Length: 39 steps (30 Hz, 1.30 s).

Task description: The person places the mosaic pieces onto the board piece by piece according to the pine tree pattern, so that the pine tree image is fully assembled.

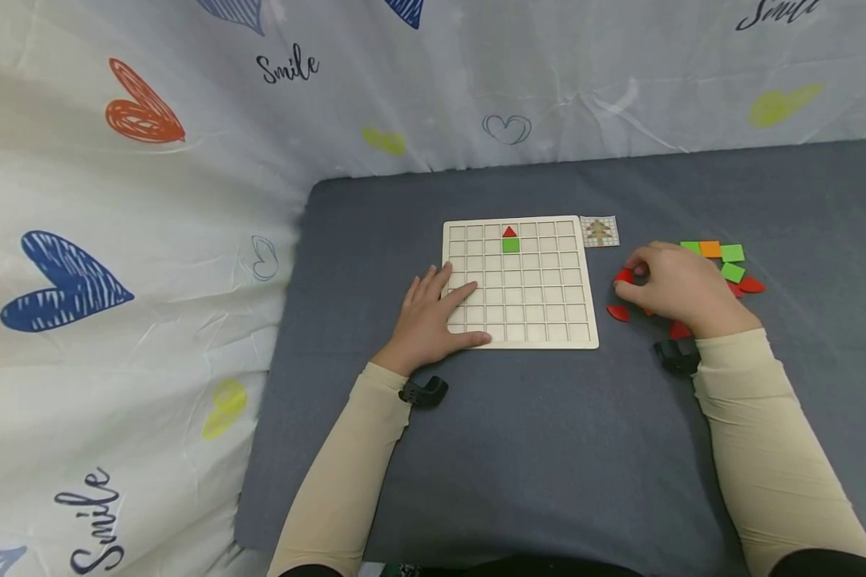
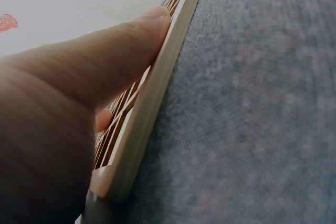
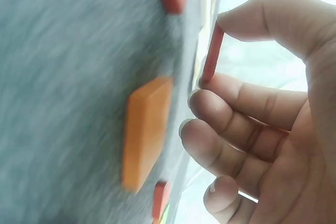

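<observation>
A pale wooden grid board [image 1: 548,308] lies on the table. Near its top edge sit a red triangle tile [image 1: 509,232] and, just below it, a green square tile [image 1: 511,245]. My left hand [image 1: 427,324] rests on the board's lower left part, fingers spread, and in the left wrist view the thumb [image 2: 126,45] lies along the board's edge. To the right of the board, my right hand [image 1: 677,284] pinches a thin red tile [image 3: 213,53] on edge between thumb and fingertips. An orange tile [image 3: 147,129] lies beneath that hand.
A small pattern card [image 1: 600,232] touches the board's upper right side. Around the right hand are loose tiles: green squares [image 1: 732,253], an orange square [image 1: 710,249] and red pieces [image 1: 618,313]. A white printed curtain [image 1: 440,104] borders the grey table at the back and left.
</observation>
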Tool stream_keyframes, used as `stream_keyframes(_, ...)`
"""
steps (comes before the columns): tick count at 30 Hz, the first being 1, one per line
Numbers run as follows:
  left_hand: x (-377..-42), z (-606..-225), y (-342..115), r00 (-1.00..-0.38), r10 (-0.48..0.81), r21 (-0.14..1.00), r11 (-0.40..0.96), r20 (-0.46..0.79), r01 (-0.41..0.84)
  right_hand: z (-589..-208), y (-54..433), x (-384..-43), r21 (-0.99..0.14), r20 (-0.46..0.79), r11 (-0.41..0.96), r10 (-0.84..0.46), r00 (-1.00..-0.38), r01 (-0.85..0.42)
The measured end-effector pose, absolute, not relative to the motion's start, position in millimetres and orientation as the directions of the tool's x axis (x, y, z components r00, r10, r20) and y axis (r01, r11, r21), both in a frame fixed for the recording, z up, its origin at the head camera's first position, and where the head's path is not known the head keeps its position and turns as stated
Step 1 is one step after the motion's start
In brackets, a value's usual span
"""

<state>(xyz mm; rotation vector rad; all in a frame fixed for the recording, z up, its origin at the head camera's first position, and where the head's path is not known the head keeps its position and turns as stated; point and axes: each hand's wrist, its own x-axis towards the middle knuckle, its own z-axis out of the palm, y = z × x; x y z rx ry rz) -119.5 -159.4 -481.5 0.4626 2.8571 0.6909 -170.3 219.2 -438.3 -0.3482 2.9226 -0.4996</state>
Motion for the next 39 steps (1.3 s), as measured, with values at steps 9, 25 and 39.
stream_keyframes(9, -120.7, -484.5, -161.0, -0.937, 0.339, 0.446, 0.854, -0.087, 0.267, -431.3, 195.3, -178.2, -0.364, -0.076, 0.897, -0.296, -0.952, -0.25)
stream_keyframes(25, -121.3, -484.5, -163.1, -0.934, 0.346, 0.447, 0.852, -0.089, 0.273, -420.0, 133.4, -209.8, -0.441, -0.087, 0.837, -0.399, -0.913, -0.324)
stream_keyframes(39, -121.2, -483.0, -163.2, -0.933, 0.344, 0.446, 0.855, -0.11, 0.263, -418.4, 82.9, -238.3, -0.457, -0.097, 0.786, -0.509, -0.855, -0.416)
